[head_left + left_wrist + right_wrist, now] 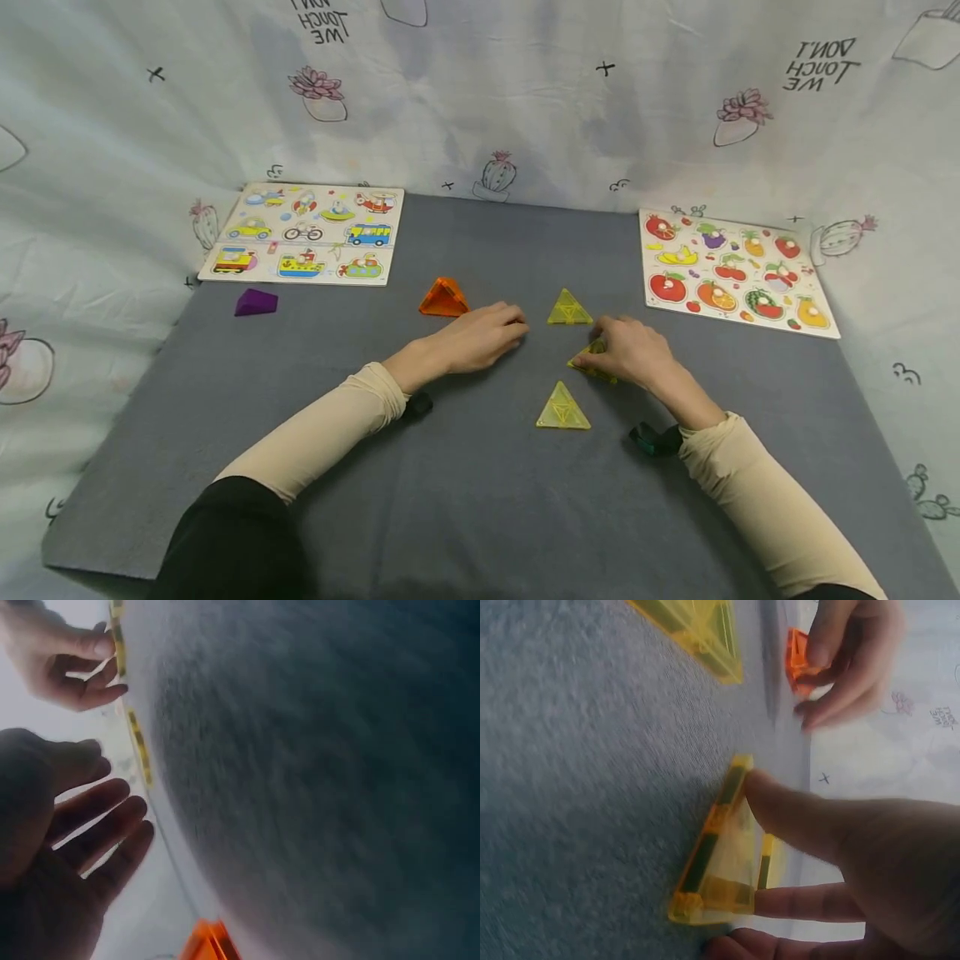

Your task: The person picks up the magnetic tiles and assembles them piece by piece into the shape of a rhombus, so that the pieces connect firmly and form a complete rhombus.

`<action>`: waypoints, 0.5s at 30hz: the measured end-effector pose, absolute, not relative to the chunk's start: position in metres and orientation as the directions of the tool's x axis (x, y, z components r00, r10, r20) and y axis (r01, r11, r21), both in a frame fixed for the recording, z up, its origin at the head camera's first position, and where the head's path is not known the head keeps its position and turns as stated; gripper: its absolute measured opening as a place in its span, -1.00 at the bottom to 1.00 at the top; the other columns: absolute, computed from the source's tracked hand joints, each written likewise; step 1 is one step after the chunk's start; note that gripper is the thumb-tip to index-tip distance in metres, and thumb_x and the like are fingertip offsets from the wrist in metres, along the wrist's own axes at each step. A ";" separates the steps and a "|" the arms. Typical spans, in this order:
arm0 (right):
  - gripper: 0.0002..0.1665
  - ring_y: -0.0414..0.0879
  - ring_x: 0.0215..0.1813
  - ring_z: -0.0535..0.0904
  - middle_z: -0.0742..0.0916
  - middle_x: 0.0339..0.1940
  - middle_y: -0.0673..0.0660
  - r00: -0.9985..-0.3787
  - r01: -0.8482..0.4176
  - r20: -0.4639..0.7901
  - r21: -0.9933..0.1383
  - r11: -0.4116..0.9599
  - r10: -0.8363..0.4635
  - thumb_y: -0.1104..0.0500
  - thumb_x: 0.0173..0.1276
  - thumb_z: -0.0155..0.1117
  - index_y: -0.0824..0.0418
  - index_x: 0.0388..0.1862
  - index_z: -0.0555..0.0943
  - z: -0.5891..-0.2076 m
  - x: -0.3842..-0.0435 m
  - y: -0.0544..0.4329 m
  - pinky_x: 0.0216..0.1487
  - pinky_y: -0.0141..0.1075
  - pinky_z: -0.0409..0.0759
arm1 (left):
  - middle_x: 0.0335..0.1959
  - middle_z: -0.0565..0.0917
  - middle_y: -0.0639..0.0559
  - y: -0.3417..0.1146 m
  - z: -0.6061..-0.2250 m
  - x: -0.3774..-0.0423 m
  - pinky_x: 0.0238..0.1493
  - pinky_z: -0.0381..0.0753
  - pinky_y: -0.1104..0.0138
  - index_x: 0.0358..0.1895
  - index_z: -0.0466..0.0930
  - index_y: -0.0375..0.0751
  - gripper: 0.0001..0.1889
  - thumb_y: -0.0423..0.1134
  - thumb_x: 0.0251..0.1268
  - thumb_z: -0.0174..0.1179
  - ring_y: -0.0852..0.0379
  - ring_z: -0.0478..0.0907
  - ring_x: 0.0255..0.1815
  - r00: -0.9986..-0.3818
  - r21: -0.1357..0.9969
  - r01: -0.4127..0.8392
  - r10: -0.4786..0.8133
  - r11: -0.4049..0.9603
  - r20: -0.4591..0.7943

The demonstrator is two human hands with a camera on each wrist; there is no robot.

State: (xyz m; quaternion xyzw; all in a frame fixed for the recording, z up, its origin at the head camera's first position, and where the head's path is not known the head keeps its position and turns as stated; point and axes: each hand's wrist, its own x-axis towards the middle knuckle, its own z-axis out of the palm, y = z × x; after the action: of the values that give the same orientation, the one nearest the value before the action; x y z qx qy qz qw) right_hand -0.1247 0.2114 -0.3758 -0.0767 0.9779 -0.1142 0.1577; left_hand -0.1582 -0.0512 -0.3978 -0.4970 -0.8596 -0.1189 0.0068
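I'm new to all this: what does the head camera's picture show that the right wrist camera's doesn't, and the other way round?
Only the head view: the vehicle board, the fruit board, the purple block and both beige sleeves.

Only the right wrist view: dark strips along the edge of the gripped yellow triangle.

Both: that triangle in the right hand, the left hand, the orange piece and the grey table surface.

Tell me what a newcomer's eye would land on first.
Probably the orange triangular piece just beyond the left hand. Next, three translucent yellow triangle tiles in a column right of centre, the right hand pinching the middle tile. A vehicle puzzle board lies back left, a fruit puzzle board back right.
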 end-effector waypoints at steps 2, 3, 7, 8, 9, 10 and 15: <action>-0.33 0.04 -0.25 0.58 0.68 -0.05 0.28 -0.940 -0.119 -0.282 -0.253 0.960 -0.191 -0.26 0.18 0.39 0.22 0.04 0.62 -0.376 -0.125 0.210 -0.42 -0.13 0.49 | 0.21 0.53 -0.10 -0.044 -0.398 -0.159 0.24 0.50 0.22 0.23 0.53 -0.23 -0.67 -0.27 0.49 0.05 -0.01 0.49 0.20 -0.506 0.183 0.853 0.860 0.488 0.068; -0.35 0.05 -0.26 0.58 0.67 -0.05 0.28 -0.941 -0.120 -0.279 -0.257 0.959 -0.193 -0.24 0.19 0.39 0.22 0.04 0.62 -0.376 -0.125 0.210 -0.41 -0.12 0.49 | 0.25 0.51 -0.10 -0.041 -0.398 -0.159 0.27 0.48 0.20 0.26 0.51 -0.23 -0.65 -0.26 0.50 0.05 -0.02 0.47 0.25 -0.507 0.173 0.852 0.861 0.493 0.041; -0.37 0.09 -0.25 0.58 0.66 -0.05 0.30 -0.944 -0.122 -0.267 -0.261 0.958 -0.193 -0.22 0.22 0.36 0.23 0.05 0.62 -0.377 -0.125 0.208 -0.38 -0.08 0.51 | 0.41 0.38 -0.10 -0.028 -0.399 -0.162 0.35 0.42 0.16 0.35 0.42 -0.20 -0.60 -0.23 0.53 0.01 -0.04 0.36 0.39 -0.511 0.154 0.846 0.858 0.511 -0.044; -0.38 0.10 -0.23 0.59 0.66 -0.05 0.30 -0.946 -0.124 -0.260 -0.262 0.957 -0.194 -0.22 0.23 0.35 0.23 0.05 0.62 -0.378 -0.124 0.208 -0.36 -0.06 0.52 | 0.44 0.35 -0.09 -0.025 -0.399 -0.162 0.35 0.42 0.15 0.36 0.41 -0.20 -0.59 -0.23 0.54 -0.01 -0.04 0.34 0.42 -0.509 0.154 0.845 0.859 0.512 -0.058; -0.38 0.11 -0.22 0.59 0.65 -0.06 0.30 -0.947 -0.126 -0.257 -0.263 0.957 -0.195 -0.21 0.23 0.35 0.23 0.05 0.62 -0.378 -0.124 0.208 -0.35 -0.05 0.52 | 0.47 0.31 -0.08 -0.022 -0.399 -0.163 0.34 0.43 0.13 0.37 0.40 -0.19 -0.59 -0.22 0.55 -0.03 -0.04 0.31 0.44 -0.506 0.154 0.846 0.860 0.510 -0.070; -0.38 0.12 -0.21 0.59 0.65 -0.06 0.30 -0.948 -0.126 -0.252 -0.262 0.957 -0.194 -0.21 0.23 0.34 0.23 0.05 0.62 -0.378 -0.124 0.208 -0.33 -0.03 0.53 | 0.50 0.27 -0.07 -0.019 -0.399 -0.163 0.34 0.43 0.11 0.39 0.38 -0.18 -0.58 -0.21 0.56 -0.05 -0.04 0.28 0.47 -0.502 0.155 0.847 0.861 0.509 -0.085; -0.40 0.13 -0.24 0.58 0.63 -0.06 0.31 -0.947 -0.147 -0.240 -0.263 0.953 -0.213 -0.16 0.21 0.39 0.22 0.06 0.63 -0.378 -0.120 0.208 -0.29 0.04 0.55 | 0.58 0.14 -0.03 -0.010 -0.398 -0.164 0.40 0.36 0.06 0.45 0.30 -0.17 -0.55 -0.19 0.59 -0.11 -0.01 0.11 0.58 -0.478 0.123 0.858 0.863 0.498 -0.165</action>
State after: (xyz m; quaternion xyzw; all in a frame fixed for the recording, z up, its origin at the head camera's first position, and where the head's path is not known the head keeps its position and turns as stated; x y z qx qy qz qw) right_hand -0.1202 0.2077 -0.3780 -0.0919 0.9792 -0.1219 0.1339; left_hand -0.1644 -0.0099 -0.3979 -0.5006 -0.8594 -0.0115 -0.1029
